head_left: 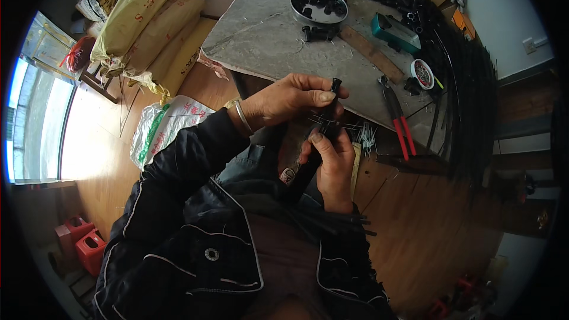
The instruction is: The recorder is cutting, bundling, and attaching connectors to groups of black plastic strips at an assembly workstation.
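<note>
Above my lap, both hands work on one black tube-like piece with a flared end (336, 85). My left hand (293, 99) pinches its upper part between thumb and fingers, and a bangle circles that wrist. Just below, my right hand (335, 163) is closed round the lower part, its thumb pressed on it. Several thin metal rods (354, 125) stick out sideways between the hands. Dark material runs down from my right hand toward my lap; its kind is hard to make out. The fingers partly hide where the rods meet the black piece.
On the grey table (255, 41) lie red-handled pliers (398, 115), a round tin of black parts (319, 6), a teal box (396, 33), a flat wooden strip (372, 53) and a small white bowl (422, 74). Long black rods (468, 101) heap along the right. Yellow sacks (160, 29) stand left.
</note>
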The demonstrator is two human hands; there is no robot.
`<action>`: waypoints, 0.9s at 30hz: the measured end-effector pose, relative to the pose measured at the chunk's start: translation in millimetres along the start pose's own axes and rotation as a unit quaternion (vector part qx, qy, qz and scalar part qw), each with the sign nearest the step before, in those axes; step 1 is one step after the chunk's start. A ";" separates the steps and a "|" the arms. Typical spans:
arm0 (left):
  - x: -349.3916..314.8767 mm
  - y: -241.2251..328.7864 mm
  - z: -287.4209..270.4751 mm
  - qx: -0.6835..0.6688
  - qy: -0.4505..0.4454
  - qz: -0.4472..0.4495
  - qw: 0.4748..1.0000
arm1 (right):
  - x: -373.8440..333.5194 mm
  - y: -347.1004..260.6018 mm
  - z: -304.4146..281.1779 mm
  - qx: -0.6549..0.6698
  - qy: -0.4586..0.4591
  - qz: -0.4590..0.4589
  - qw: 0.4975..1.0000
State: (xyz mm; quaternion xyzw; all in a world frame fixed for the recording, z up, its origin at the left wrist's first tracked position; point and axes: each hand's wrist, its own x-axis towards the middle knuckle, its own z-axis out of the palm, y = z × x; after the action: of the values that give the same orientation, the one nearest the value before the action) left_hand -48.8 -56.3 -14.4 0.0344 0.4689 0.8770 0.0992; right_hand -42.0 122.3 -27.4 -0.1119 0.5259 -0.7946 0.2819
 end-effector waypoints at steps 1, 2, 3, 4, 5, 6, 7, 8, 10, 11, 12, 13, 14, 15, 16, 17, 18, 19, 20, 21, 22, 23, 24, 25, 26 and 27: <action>1.2 -1.5 -2.2 -0.021 -0.024 0.000 0.999 | -1.2 -3.2 0.2 0.016 -0.006 0.016 1.000; 1.1 -2.7 -3.2 -0.021 -0.025 -0.001 0.999 | -1.4 -4.5 0.5 0.033 -0.014 0.034 0.999; 1.2 -3.8 -3.9 -0.030 -0.024 -0.001 0.999 | -0.5 -3.4 -1.4 0.033 -0.013 0.033 0.999; 1.2 -4.4 -4.4 -0.039 -0.024 -0.001 0.999 | 1.0 -1.2 -4.5 0.044 -0.026 0.032 0.998; 0.1 -4.8 -4.2 -0.039 -0.026 -0.001 0.999 | 2.1 -0.1 -5.3 0.055 -0.039 0.031 0.997; -1.9 -5.9 -3.5 -0.059 -0.022 0.002 0.998 | 2.3 -0.6 -4.6 0.054 -0.037 0.030 0.997; -3.6 -6.6 -3.7 -0.078 -0.019 0.006 0.997 | 2.4 -1.6 -3.2 0.057 -0.038 0.047 0.997; -2.5 -6.8 -3.0 -0.076 -0.020 0.002 0.997 | 2.1 -3.6 -3.7 0.065 -0.038 0.062 0.995; -0.8 -7.7 -3.0 -0.086 -0.003 -0.002 0.996 | 2.2 -3.6 -2.5 0.086 -0.030 0.062 0.994; -1.0 -8.2 -3.2 -0.085 -0.007 -0.005 0.996 | 2.9 -2.0 -1.7 0.100 -0.022 0.063 0.993; -1.8 -8.6 -2.4 -0.092 -0.005 0.001 0.996 | 3.3 -1.2 -1.7 0.102 -0.019 0.059 0.993; -2.8 -8.3 -1.3 -0.098 -0.003 0.005 0.995 | 3.8 -0.6 -1.9 0.104 -0.022 0.060 0.993; -4.2 -6.1 2.6 -0.096 -0.007 0.000 0.995 | 3.4 0.1 -3.4 0.106 -0.025 0.061 0.992; -6.2 -1.0 8.2 -0.073 0.029 -0.004 0.997 | 4.0 1.8 -5.2 0.111 -0.020 0.057 0.992; -8.0 1.6 12.1 -0.048 0.064 -0.008 0.997 | 5.0 4.2 -7.3 0.104 -0.023 0.056 0.993; -10.1 1.2 11.7 -0.041 0.060 -0.015 0.997 | 6.5 4.9 -7.2 0.097 -0.027 0.054 0.993; -12.8 0.1 10.6 0.001 0.065 0.006 0.998 | 6.3 3.1 -6.9 0.106 -0.022 0.048 0.993; -15.1 -0.7 11.4 0.044 0.069 0.027 0.996 | 5.3 -0.8 -6.4 0.108 -0.021 0.049 0.993; -17.5 -2.2 14.4 0.054 0.063 0.017 0.996 | 4.7 -2.3 -6.6 0.112 -0.019 0.049 0.992; -21.6 -4.1 18.2 0.095 0.074 0.004 0.993 | 4.9 -1.6 -8.1 0.123 -0.013 0.042 0.991; -25.4 -5.8 21.3 0.138 0.084 -0.008 0.987 | 5.2 -0.6 -9.6 0.113 -0.021 0.038 0.993; -24.7 -13.2 25.7 0.123 0.116 0.021 0.985 | 5.1 -0.7 -9.6 0.103 -0.030 0.037 0.994; -26.4 -14.3 28.8 0.132 0.113 0.014 0.985 | 3.7 -1.8 -8.3 0.113 -0.027 0.033 0.993; -28.5 -14.3 31.0 0.161 0.136 0.015 0.977 | 1.4 -4.6 -6.2 0.059 -0.014 0.015 0.998; -28.9 -13.6 34.0 0.188 0.156 0.016 0.970 | -0.3 -7.4 -5.4 0.004 0.000 -0.003 1.000; -28.5 -11.8 37.8 0.196 0.152 0.028 0.968 | -0.1 -5.6 -10.8 0.012 0.005 -0.007 1.000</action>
State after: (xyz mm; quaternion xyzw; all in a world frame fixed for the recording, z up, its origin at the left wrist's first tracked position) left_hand -13.4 -25.0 -2.2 -0.0668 0.6398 0.7656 -0.0067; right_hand -48.9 132.3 -26.9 -0.1081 0.5173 -0.8032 0.2750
